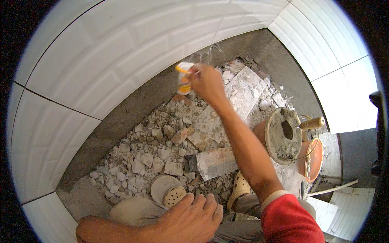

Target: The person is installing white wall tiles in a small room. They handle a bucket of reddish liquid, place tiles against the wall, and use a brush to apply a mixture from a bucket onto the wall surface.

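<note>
My right hand (206,84) reaches out over the rubble, close to the base of the tiled wall. Its fingers are closed on a small white plastic cup (184,83) with yellow and orange print, tilted and blurred by motion. Beyond the hand, a thin splash of water (211,50) shows against the grey mortar strip (243,43) under the white tiles (133,52). My left hand (188,218) lies over my knee at the lower edge, fingers stretched out and holding nothing.
Broken rubble (158,150) and a flat slab (239,97) cover the floor. At right stand a bucket of mortar (279,141) with a wooden-handled trowel (312,123), and an orange bucket (320,160). White tiles (352,210) lie at lower right. Cream clogs (240,188) are below.
</note>
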A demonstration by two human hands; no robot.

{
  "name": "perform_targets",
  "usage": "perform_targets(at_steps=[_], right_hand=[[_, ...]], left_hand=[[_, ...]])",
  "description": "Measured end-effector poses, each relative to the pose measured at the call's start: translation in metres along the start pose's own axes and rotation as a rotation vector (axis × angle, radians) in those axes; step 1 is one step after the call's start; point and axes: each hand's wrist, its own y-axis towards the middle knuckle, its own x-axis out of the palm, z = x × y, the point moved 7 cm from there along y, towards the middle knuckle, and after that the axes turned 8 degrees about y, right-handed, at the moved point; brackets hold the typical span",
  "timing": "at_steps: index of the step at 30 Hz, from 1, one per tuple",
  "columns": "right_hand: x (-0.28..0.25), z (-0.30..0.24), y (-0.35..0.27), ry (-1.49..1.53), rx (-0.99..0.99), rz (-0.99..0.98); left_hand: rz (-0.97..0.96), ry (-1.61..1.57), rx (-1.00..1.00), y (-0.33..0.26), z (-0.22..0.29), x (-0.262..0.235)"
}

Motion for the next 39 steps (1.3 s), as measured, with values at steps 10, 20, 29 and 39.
perform_targets(at_steps=[10,20,29,39], right_hand=[[0.078,-0.062,-0.17,0.411,-0.06,-0.299],[0.052,-0.017,-0.078,0.073,0.173,-0.296],[0.123,-0.156,-0.149,0.131,-0.185,-0.821],[-0.212,-0.044,-0.189,0.046,0.041,-0.524]], left_hand=[[0.048,0.14,0.176,-0.008,0.016,0.0],[0.131,0.133,0.293,-0.021,0.024,-0.003],[0.074,0.199,0.414,-0.02,0.035,-0.004],[-0.194,0.102,0.479,0.007,0.071,-0.009]])
